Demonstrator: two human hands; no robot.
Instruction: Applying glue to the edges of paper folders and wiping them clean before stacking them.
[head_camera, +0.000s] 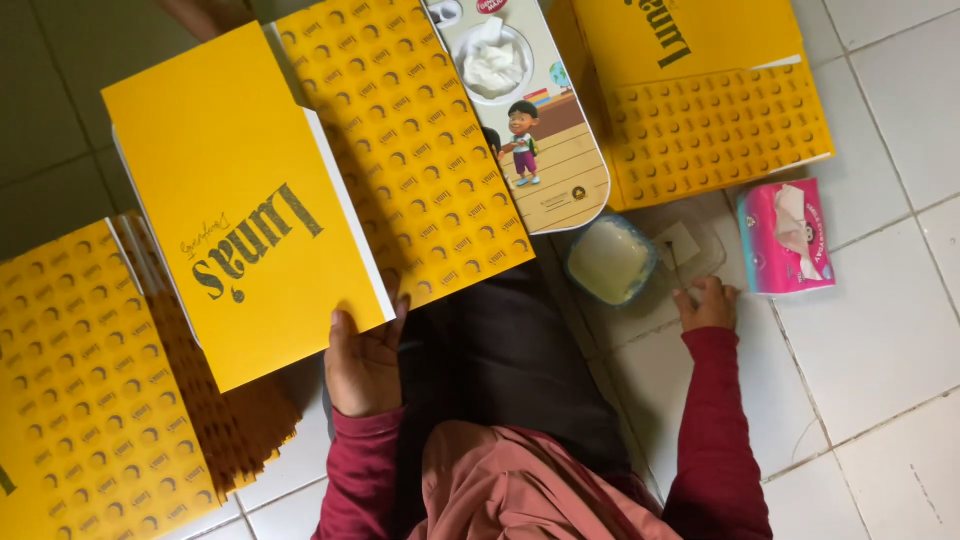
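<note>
From the head camera we see our left hand (362, 365) gripping the lower edge of a yellow folded carton (245, 205), raised over the tiled floor (880, 330). Our right hand (706, 303) pinches a thin stick (677, 268) in a clear container (690, 245), beside a bowl of white paste (609, 261) and a pink tissue pack (785, 237).

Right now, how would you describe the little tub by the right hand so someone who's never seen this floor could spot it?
Start at the white tiled floor and find the pink tissue pack on it. Just left of that pack lies the right hand, touching a clear lid. The tub sits left of the lid: small, bluish-rimmed, filled with something pale and creamy, unlike the flat yellow boxes around it.
</note>
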